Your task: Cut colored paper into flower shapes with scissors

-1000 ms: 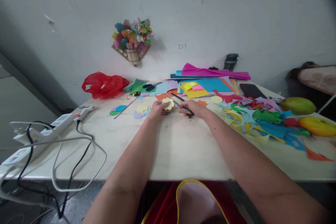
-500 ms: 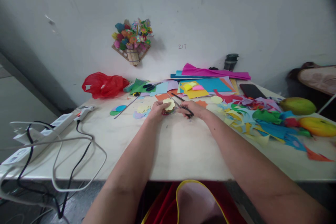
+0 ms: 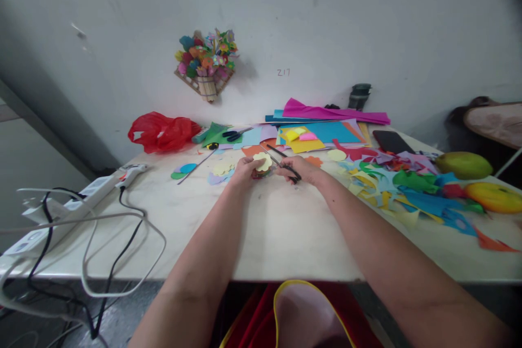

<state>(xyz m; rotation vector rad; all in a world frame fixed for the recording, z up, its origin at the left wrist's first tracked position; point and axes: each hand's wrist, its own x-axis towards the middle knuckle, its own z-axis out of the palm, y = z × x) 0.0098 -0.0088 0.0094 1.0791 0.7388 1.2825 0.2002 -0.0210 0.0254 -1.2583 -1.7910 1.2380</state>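
Note:
Between the thumb and fingers of my left hand (image 3: 245,169) is a pale yellow paper flower (image 3: 263,162), with darker paper edges showing beneath it. My right hand (image 3: 299,168) grips black-handled scissors (image 3: 291,172), whose blades are parted and point up and left, close to the flower's right edge. Just left of my left hand lie pale yellow and lilac paper flower cutouts (image 3: 222,169). An orange paper flower (image 3: 314,161) rests behind my right hand, and a pale yellow paper circle (image 3: 336,155) sits farther right.
Paper scraps (image 3: 408,179) and two mangoes (image 3: 464,165) cover the right side, near a phone (image 3: 392,142). Coloured sheets (image 3: 322,133) lie at the back. A red plastic bag (image 3: 163,131) stands back left. A power strip (image 3: 61,217) with loose cables occupies the left edge.

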